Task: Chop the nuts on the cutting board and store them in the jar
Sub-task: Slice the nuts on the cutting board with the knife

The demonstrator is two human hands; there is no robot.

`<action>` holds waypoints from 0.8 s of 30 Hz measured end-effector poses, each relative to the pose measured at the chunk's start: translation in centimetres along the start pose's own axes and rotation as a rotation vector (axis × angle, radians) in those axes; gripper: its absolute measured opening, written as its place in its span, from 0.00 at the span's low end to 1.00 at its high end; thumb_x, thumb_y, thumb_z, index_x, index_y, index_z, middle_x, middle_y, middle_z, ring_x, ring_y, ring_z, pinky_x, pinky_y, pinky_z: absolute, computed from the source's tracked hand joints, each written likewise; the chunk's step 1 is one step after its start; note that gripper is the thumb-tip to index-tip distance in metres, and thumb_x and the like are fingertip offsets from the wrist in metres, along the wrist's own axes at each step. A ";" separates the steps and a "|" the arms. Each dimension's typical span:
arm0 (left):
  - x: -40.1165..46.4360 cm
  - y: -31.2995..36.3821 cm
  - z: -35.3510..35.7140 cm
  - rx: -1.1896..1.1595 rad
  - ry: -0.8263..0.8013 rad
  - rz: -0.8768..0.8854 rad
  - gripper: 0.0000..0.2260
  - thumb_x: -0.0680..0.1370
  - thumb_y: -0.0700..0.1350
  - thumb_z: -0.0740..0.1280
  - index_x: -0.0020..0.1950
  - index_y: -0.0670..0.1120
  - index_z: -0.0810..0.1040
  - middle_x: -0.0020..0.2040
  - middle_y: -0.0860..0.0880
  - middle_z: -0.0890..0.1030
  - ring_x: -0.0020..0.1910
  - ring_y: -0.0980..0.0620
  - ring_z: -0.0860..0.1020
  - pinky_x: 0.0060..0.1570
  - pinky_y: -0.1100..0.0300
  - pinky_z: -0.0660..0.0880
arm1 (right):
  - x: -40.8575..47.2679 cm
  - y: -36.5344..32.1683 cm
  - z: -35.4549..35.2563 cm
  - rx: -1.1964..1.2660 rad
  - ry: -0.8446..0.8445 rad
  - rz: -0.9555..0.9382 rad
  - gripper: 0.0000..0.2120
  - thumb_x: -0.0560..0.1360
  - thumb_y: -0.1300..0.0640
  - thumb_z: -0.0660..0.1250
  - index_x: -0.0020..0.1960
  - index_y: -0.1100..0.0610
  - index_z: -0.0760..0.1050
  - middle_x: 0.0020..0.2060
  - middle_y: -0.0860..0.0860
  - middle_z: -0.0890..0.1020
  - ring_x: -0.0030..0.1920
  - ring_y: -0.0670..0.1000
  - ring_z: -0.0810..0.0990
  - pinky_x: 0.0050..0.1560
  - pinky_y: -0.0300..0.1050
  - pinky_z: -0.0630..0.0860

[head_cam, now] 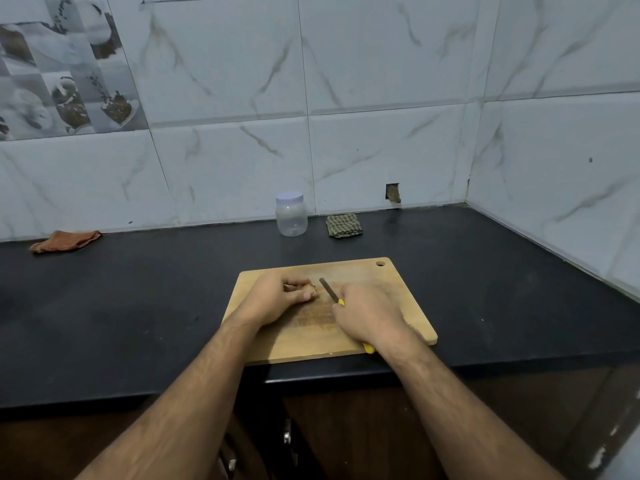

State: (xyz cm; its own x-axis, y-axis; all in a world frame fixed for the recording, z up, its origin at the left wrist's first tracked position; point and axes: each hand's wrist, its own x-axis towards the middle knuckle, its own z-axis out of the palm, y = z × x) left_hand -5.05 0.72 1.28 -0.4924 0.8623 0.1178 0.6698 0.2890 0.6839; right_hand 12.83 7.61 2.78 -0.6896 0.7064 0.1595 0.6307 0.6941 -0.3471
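Pale, glossy marble-veined tiles covered the two walls that met in a corner at the right, with a patterned grey tile panel at the upper left. Below them ran a matte black counter, smooth and flat, above dark brown cabinet doors.

A rectangular wooden cutting board with rounded corners and a small hanging hole lay near the counter's front edge, its pale surface scored with cut marks.

The left hand rested on the board with its fingers curled, pinching a small brownish nut against the wood at its fingertips. The right hand was closed around the yellow handle of a knife, whose thin dark blade pointed away, just beside the nut.

Well back by the wall stood a clear plastic jar with a pale lilac screw lid on. Just beside it to the right lay a folded green checked cloth, and far to the left a crumpled orange-brown cloth.
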 end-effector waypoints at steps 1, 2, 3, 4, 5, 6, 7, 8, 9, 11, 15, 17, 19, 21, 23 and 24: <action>0.0 0.0 0.1 -0.008 0.005 0.003 0.18 0.75 0.49 0.74 0.64 0.49 0.81 0.58 0.54 0.82 0.52 0.60 0.77 0.49 0.68 0.69 | -0.4 -0.2 0.0 -0.004 0.003 -0.003 0.05 0.79 0.54 0.60 0.47 0.52 0.74 0.40 0.49 0.77 0.43 0.53 0.74 0.41 0.46 0.68; 0.0 0.0 0.2 -0.021 0.015 0.004 0.17 0.75 0.49 0.74 0.63 0.49 0.82 0.57 0.54 0.83 0.52 0.60 0.77 0.49 0.69 0.69 | -0.7 -0.3 0.0 -0.005 0.010 -0.004 0.06 0.79 0.53 0.60 0.49 0.52 0.76 0.39 0.48 0.76 0.43 0.52 0.74 0.41 0.46 0.67; 0.0 -0.1 0.4 -0.031 0.027 0.009 0.17 0.74 0.48 0.75 0.62 0.49 0.82 0.57 0.54 0.83 0.52 0.60 0.78 0.49 0.68 0.70 | -0.9 -0.5 0.0 -0.006 0.020 -0.004 0.08 0.79 0.53 0.60 0.51 0.53 0.77 0.39 0.48 0.75 0.43 0.52 0.74 0.40 0.46 0.67; -0.1 -0.2 0.5 -0.032 0.042 0.020 0.16 0.74 0.48 0.75 0.62 0.50 0.83 0.56 0.53 0.84 0.52 0.59 0.79 0.50 0.66 0.71 | -1.0 -0.6 0.0 -0.012 0.029 -0.006 0.09 0.80 0.52 0.60 0.52 0.53 0.77 0.40 0.48 0.76 0.43 0.52 0.74 0.40 0.45 0.68; -0.2 -0.3 0.7 -0.024 0.059 0.038 0.15 0.75 0.47 0.74 0.61 0.51 0.83 0.55 0.53 0.85 0.52 0.58 0.80 0.51 0.64 0.73 | -1.1 -0.8 0.0 -0.020 0.036 -0.007 0.09 0.80 0.52 0.60 0.53 0.54 0.78 0.41 0.49 0.78 0.44 0.52 0.75 0.41 0.46 0.68; -0.2 -0.5 0.9 -0.011 0.076 0.066 0.13 0.75 0.47 0.74 0.59 0.53 0.84 0.53 0.53 0.85 0.52 0.56 0.81 0.52 0.61 0.75 | -1.2 -1.0 -0.1 -0.029 0.038 -0.008 0.10 0.80 0.53 0.60 0.54 0.53 0.78 0.44 0.50 0.79 0.45 0.52 0.76 0.41 0.46 0.69; -0.3 -0.8 1.2 0.000 0.092 0.100 0.11 0.75 0.48 0.73 0.57 0.56 0.84 0.49 0.52 0.86 0.51 0.53 0.82 0.52 0.56 0.76 | -1.3 -1.1 -0.1 -0.036 0.035 -0.008 0.10 0.80 0.53 0.59 0.54 0.53 0.78 0.45 0.50 0.80 0.45 0.52 0.76 0.41 0.46 0.70; -0.4 -1.1 1.4 0.005 0.105 0.135 0.10 0.75 0.48 0.73 0.55 0.58 0.84 0.47 0.51 0.86 0.49 0.49 0.82 0.52 0.52 0.76 | -1.3 -1.3 -0.1 -0.042 0.031 -0.008 0.10 0.80 0.54 0.59 0.54 0.53 0.78 0.47 0.50 0.80 0.46 0.52 0.76 0.41 0.46 0.70; -0.5 -1.3 1.6 0.010 0.117 0.162 0.09 0.75 0.48 0.73 0.54 0.59 0.84 0.45 0.49 0.85 0.48 0.47 0.82 0.50 0.50 0.76 | -1.4 -1.5 -0.1 -0.044 0.027 -0.005 0.09 0.80 0.55 0.59 0.53 0.53 0.78 0.47 0.50 0.80 0.46 0.52 0.76 0.41 0.46 0.70; -0.5 -1.5 1.8 0.028 0.145 0.189 0.08 0.75 0.47 0.73 0.52 0.57 0.85 0.43 0.48 0.85 0.46 0.46 0.81 0.48 0.50 0.76 | -1.6 -1.8 -0.1 -0.048 0.022 0.000 0.09 0.80 0.55 0.59 0.53 0.53 0.77 0.48 0.51 0.80 0.44 0.52 0.74 0.41 0.46 0.68; -0.5 -1.6 2.0 0.060 0.188 0.220 0.05 0.75 0.46 0.73 0.49 0.53 0.86 0.35 0.54 0.82 0.35 0.55 0.76 0.41 0.55 0.73 | -1.8 -2.4 0.0 -0.059 0.015 -0.002 0.09 0.80 0.55 0.59 0.54 0.53 0.77 0.49 0.51 0.80 0.44 0.52 0.74 0.41 0.46 0.69; -0.4 -1.6 2.0 0.078 0.194 0.236 0.01 0.75 0.46 0.73 0.45 0.51 0.85 0.33 0.51 0.80 0.33 0.57 0.71 0.39 0.54 0.72 | -1.9 -2.6 0.0 -0.062 0.019 -0.006 0.10 0.80 0.55 0.59 0.56 0.53 0.77 0.49 0.51 0.80 0.45 0.51 0.75 0.42 0.46 0.70; -0.3 -1.7 2.0 0.098 0.204 0.242 0.02 0.75 0.47 0.73 0.45 0.49 0.84 0.33 0.50 0.80 0.33 0.54 0.72 0.40 0.52 0.73 | -2.1 -2.8 0.0 -0.067 0.016 -0.006 0.10 0.80 0.55 0.59 0.57 0.53 0.77 0.50 0.50 0.80 0.48 0.51 0.76 0.42 0.46 0.70; -0.3 -1.7 2.0 0.112 0.209 0.239 0.04 0.75 0.48 0.73 0.46 0.49 0.84 0.34 0.50 0.81 0.36 0.50 0.76 0.42 0.51 0.74 | -2.1 -3.0 -0.1 -0.074 0.009 0.000 0.10 0.81 0.56 0.58 0.58 0.53 0.76 0.52 0.51 0.80 0.51 0.52 0.78 0.43 0.46 0.69; -0.3 -1.7 2.0 0.125 0.216 0.242 0.04 0.75 0.48 0.73 0.47 0.49 0.84 0.35 0.51 0.81 0.37 0.49 0.77 0.42 0.51 0.74 | -2.0 -3.1 -0.2 -0.076 0.001 0.012 0.10 0.80 0.56 0.58 0.58 0.53 0.76 0.52 0.51 0.80 0.52 0.52 0.78 0.43 0.45 0.68; -0.4 -1.6 2.0 0.134 0.221 0.247 0.04 0.75 0.48 0.73 0.46 0.49 0.84 0.34 0.51 0.81 0.37 0.50 0.77 0.41 0.51 0.73 | -2.0 -3.2 -0.3 -0.080 -0.006 0.020 0.10 0.80 0.56 0.59 0.58 0.54 0.76 0.53 0.51 0.80 0.52 0.53 0.78 0.43 0.45 0.68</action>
State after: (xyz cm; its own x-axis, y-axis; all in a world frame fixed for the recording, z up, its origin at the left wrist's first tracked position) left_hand -4.78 0.77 -1.32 -0.4054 0.8063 0.4307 0.8435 0.1483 0.5163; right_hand 12.26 4.02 3.84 -0.6785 0.7195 0.1481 0.6705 0.6890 -0.2752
